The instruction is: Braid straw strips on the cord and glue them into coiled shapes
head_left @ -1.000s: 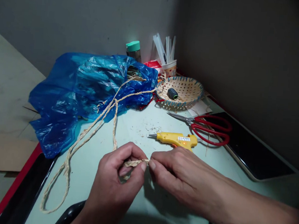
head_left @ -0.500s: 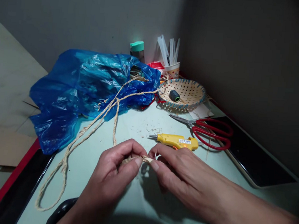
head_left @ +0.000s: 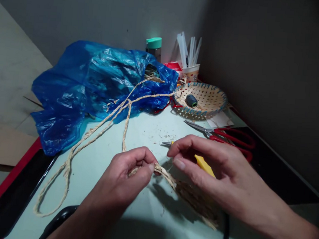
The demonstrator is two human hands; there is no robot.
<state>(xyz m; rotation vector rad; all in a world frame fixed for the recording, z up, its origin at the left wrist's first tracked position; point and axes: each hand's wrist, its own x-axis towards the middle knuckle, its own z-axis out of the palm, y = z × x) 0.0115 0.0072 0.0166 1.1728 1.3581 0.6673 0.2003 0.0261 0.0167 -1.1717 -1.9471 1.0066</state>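
Clock is off the left pinch, 12 = far side. Left hand [head_left: 127,182]: I have that grip closed up, thumb on index fingertip, clamped on the braided cord [head_left: 167,176]. Cord exits the pinch at 4 o'clock, goes darker and thicker, passes below the right hand [head_left: 219,169], ends in a pale frayed tip. Right grip: thumb and index slightly apart at the tips, other fingers mostly hidden. Can't tell if it has a fine strand; the cord itself is clear of those two tips.

Yellow glue gun [head_left: 204,166] at 3, partly behind the right hand, nozzle poking out at 1. Scissors [head_left: 234,135], red handles, at 2, blades aimed at 10. Woven basket [head_left: 206,95] at 1, dark spool [head_left: 191,100] inside. Cup [head_left: 191,74] of clear sticks behind it.

Blue plastic bag [head_left: 103,85] at 10 to 11, teal-capped bottle [head_left: 153,48] beyond it near 12. Loose twisted cord [head_left: 67,171] lies over the bag front and onto the desk [head_left: 101,170], loop at 8; one length goes behind my left fingers, can't see whether it joins the held piece.
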